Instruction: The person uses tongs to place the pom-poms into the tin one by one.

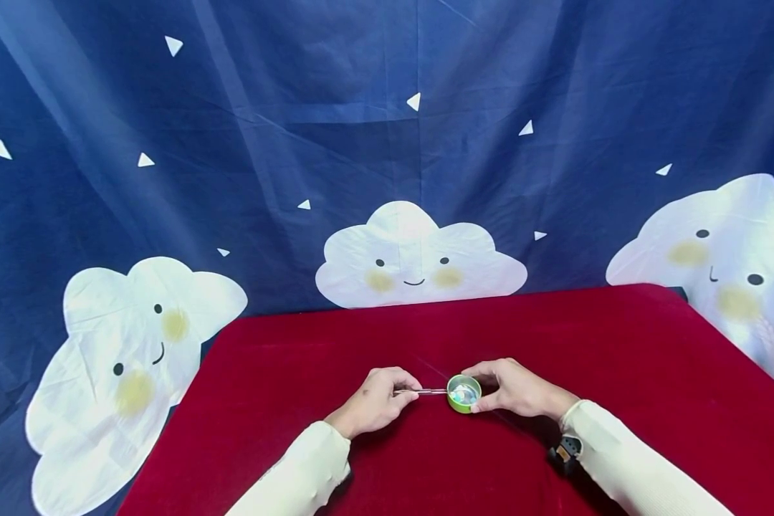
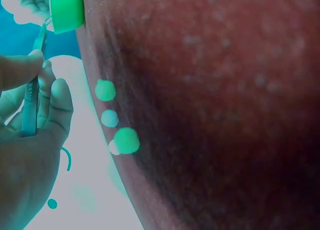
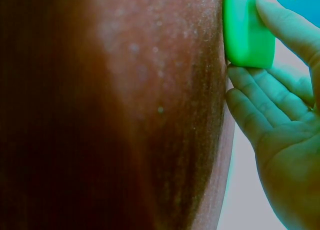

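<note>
My left hand point(image 1: 377, 400) pinches a pair of slim metal tweezers point(image 1: 433, 392) between thumb and fingers. Their tips point right and reach the near-left rim of a small round green tin point(image 1: 454, 406). Inside the tin a silvery interior shows a few pale bits, too small to name. My right hand point(image 1: 519, 387) grips the tin from its right side, thumb in front and fingers behind. Several small fuzzy balls, like pom-poms point(image 2: 126, 140), lie on the cloth in the left wrist view; the head view does not show them.
A dark red cloth point(image 1: 284, 373) covers the table. Behind it hangs a blue curtain point(image 1: 361, 158) with white clouds and triangles. A dark device point(image 1: 564, 453) sits at my right wrist, under the pale sleeve. Both wrist views are strongly tinted.
</note>
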A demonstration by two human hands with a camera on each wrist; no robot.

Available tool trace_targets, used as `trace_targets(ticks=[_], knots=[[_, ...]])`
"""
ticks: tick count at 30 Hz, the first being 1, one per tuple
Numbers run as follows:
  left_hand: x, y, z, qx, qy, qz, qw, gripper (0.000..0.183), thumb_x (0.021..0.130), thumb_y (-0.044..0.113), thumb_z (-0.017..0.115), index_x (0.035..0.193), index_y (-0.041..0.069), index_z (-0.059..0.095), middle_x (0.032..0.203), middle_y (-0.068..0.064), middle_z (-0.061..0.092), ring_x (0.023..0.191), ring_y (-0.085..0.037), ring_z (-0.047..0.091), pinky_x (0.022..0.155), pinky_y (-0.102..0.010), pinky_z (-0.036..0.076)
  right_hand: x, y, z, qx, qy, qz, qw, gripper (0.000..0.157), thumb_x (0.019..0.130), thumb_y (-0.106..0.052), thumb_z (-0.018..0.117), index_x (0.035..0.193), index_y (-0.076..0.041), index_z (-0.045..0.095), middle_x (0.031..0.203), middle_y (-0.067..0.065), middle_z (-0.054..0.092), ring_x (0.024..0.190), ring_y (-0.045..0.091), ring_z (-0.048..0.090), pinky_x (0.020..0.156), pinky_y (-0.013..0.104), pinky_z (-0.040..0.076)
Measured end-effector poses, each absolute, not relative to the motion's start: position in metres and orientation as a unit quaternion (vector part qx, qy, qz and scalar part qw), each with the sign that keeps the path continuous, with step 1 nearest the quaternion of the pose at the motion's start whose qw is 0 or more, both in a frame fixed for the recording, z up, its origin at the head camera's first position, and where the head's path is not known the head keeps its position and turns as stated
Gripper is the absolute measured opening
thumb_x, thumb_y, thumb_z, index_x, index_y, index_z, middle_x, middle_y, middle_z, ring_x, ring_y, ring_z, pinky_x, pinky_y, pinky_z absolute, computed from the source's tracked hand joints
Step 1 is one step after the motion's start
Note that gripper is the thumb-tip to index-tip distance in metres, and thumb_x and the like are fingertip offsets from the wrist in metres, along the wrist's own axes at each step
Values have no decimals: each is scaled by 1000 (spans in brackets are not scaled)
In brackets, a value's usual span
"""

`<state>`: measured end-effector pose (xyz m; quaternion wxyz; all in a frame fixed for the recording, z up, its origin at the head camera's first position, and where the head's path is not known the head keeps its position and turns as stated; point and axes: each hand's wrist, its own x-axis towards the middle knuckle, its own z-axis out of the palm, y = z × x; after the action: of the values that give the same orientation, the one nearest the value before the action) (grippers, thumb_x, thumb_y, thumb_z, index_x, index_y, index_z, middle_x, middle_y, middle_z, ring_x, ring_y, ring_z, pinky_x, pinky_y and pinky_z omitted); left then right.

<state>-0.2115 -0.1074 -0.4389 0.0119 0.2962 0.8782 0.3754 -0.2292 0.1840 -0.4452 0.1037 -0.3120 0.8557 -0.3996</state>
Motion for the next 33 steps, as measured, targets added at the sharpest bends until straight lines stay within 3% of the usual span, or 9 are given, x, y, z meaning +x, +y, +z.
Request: trace_targets(ticks=[9,15,22,25,28,33], knots=[[-211,-115,-437,292,880,375,3,8,91,5,72,96,11,75,89,8,65,75,-4,55,70,-22,50,-228,185,-445,-314,853,-405,104,54,79,-18,86,125,2,65,113,4,71,100,14,66,89,26,51],[-210,-121,-436,271,865,420,36,8,92,3,69,99,6,73,88,3,63,58,-9,59,56,-23,53,-227,185,-445,-322,845,-413,104,55,80,-18,85,125,5,64,113,7,70,100,17,67,89,29,52],[-209,-130,-430,242,867,434,41,11,92,3,69,102,7,73,86,1,63,58,-9,57,49,-24,51,-228,185,-445,-318,849,-407,107,54,80,-18,85,125,3,64,114,5,70,101,16,67,89,29,52],[-208,-135,-429,233,863,445,47,11,93,2,68,102,6,72,84,-3,63,54,-15,59,44,-26,50,-228,185,-444,-314,851,-407,112,53,80,-18,85,125,1,65,114,3,70,102,17,66,90,28,52],[-207,-140,-429,239,864,443,33,11,92,1,69,101,6,73,85,-5,67,61,-19,64,49,-26,52,-229,185,-443,-314,852,-404,111,53,80,-19,85,125,1,65,114,3,70,103,17,66,90,28,52],[-206,-150,-430,243,877,414,-11,11,90,2,72,98,8,74,86,4,68,74,-9,60,66,-23,51,-228,183,-442,-316,852,-403,108,54,80,-18,86,125,2,65,114,5,70,102,19,67,90,33,53]])
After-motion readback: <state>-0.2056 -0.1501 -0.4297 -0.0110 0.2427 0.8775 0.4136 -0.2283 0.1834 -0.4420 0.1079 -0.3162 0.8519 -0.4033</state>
